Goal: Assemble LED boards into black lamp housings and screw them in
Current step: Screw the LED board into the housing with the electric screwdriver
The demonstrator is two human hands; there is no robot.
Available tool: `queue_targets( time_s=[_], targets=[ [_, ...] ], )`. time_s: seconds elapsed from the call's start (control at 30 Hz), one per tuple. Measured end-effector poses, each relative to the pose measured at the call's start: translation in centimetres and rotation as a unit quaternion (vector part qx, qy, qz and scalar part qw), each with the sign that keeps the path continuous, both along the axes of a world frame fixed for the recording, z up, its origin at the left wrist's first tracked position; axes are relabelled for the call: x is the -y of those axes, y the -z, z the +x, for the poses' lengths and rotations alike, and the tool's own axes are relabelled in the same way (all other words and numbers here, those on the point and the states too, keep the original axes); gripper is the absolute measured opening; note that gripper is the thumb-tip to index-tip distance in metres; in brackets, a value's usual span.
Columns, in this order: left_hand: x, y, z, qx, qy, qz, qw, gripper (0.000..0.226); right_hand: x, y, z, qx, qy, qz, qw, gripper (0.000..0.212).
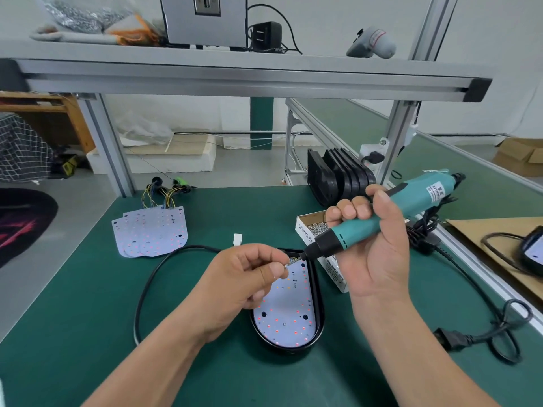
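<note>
Green bench mat (88, 333) as work surface. Black housing (321, 315) with LED board (286, 315) seated inside, just below my left fingers, long axis running away from me, rounded end nearest. Left hand (249, 277) pinches screw (289, 261) thumb-to-forefinger. Right hand (373, 245) wrapped round teal screwdriver (357, 230), bit slanting down-left onto screw.

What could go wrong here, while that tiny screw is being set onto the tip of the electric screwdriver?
1. The screw pinched by the left hand is tiny and sits over the LED board. If it slips, it could drop onto the board or into the black housing and get lost.
2. That hand's fingertips are right at the tip of the screwdriver gripped by the right hand. An accidental start might nick them.
</note>
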State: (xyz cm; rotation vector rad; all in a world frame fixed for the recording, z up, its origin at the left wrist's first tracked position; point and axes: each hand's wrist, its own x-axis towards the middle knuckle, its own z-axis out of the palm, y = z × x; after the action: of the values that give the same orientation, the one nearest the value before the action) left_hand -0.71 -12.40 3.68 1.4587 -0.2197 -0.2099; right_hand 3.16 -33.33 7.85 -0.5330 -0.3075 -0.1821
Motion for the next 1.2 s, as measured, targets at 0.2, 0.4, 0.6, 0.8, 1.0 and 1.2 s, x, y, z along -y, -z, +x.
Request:
queue_targets(
  time_s=[0.2, 0.4, 0.6, 0.8, 1.0, 1.2],
  targets=[
    [0.1, 0.0, -0.1, -0.010, -0.003, -0.006, 1.000, 0.014, -0.1, 0.1, -0.1, 0.000, -0.003, -0.005, 1.000, 0.010],
    [0.2, -0.1, -0.2, -0.017, -0.013, -0.002, 1.000, 0.017, -0.1, 0.1, -0.1, -0.001, -0.007, -0.011, 1.000, 0.007],
    [0.2, -0.1, -0.1, -0.020, -0.019, 0.000, 1.000, 0.013, -0.1, 0.1, -0.1, 0.002, -0.004, -0.010, 1.000, 0.006],
    [0.4, -0.2, -0.1, -0.017, -0.023, -0.001, 1.000, 0.013, -0.1, 0.3, -0.1, 0.001, -0.004, -0.015, 1.000, 0.007],
    [0.5, -0.4, -0.2, -0.009, -0.053, 0.013, 0.998, 0.011, -0.3, 0.2, -0.1, 0.010, 0.003, -0.036, 0.999, 0.005],
    [0.8, 0.2, 0.1, 0.036, -0.133, 0.061, 0.989, 0.016, -1.3, 0.8, 0.0, -0.035, 0.056, -0.044, 0.997, 0.012]
  ],
)
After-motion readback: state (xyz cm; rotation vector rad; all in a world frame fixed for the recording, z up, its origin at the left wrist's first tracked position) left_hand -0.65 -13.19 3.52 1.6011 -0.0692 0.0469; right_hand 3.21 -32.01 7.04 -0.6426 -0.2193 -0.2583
